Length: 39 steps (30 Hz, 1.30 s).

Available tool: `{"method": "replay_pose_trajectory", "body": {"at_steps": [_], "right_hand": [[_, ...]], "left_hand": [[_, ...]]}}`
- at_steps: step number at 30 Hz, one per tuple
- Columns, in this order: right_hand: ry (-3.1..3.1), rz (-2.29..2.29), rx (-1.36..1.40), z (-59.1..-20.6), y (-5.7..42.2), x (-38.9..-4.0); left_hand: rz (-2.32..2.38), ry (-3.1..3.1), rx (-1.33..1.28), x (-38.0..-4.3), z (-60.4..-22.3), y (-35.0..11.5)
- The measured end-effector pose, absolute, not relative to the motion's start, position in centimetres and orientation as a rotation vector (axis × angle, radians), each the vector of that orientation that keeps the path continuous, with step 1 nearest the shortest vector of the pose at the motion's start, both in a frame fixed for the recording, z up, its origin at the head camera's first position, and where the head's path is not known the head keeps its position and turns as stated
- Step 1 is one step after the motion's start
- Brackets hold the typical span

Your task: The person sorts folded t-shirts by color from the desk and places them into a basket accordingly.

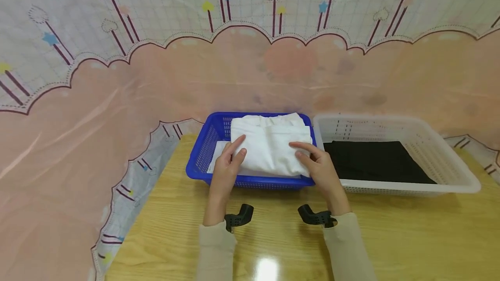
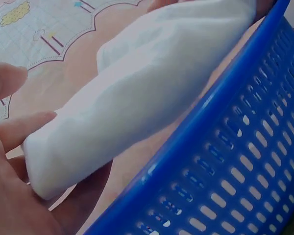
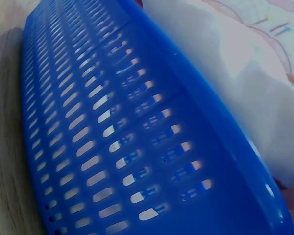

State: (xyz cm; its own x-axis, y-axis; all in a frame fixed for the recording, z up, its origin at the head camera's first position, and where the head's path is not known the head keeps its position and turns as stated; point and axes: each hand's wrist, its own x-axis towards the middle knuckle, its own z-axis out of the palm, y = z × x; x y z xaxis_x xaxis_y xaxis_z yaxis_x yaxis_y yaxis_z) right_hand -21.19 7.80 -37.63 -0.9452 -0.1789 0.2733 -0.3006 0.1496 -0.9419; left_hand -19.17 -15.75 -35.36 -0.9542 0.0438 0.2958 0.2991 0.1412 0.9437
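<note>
A folded white cloth [image 1: 269, 153] is held level over a blue plastic basket [image 1: 269, 182]. My left hand [image 1: 225, 168] grips its left end, with fingers above and below the fold in the left wrist view. At the other end my right hand [image 1: 321, 169] holds the cloth, its index finger and thumb on top; its remaining fingers are mostly hidden. Beneath, another white piece [image 1: 219, 153] lies in the basket, partly covered. Seen from the left wrist, the cloth [image 2: 127, 93] is a thick soft roll above the basket's rim [image 2: 186, 132].
To the right, touching or nearly touching the blue basket, stands a white plastic basket [image 1: 461, 172] with folded black cloth [image 1: 371, 159] inside. Both are on a wooden table [image 1: 164, 229]. A printed pink and white curtain [image 1: 234, 68] hangs behind.
</note>
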Motion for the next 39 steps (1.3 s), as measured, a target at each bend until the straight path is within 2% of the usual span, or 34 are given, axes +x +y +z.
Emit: {"method": "replay_pose_trajectory", "body": {"at_steps": [10, 23, 39], "right_hand": [[-2.511, 1.52, 0.502, -38.3, 6.9, -22.5], [-2.618, 1.083, 0.539, -38.5, 4.4, -22.0], [-2.667, 0.927, 0.457, -39.3, 4.8, -21.8]], "left_hand": [[-1.71, -2.31, -0.362, -20.5, -36.1, -16.7], [-1.437, -2.338, -0.104, -21.3, -37.8, -17.6], [-1.13, -2.496, -0.089, -21.3, -38.4, -17.1]]}}
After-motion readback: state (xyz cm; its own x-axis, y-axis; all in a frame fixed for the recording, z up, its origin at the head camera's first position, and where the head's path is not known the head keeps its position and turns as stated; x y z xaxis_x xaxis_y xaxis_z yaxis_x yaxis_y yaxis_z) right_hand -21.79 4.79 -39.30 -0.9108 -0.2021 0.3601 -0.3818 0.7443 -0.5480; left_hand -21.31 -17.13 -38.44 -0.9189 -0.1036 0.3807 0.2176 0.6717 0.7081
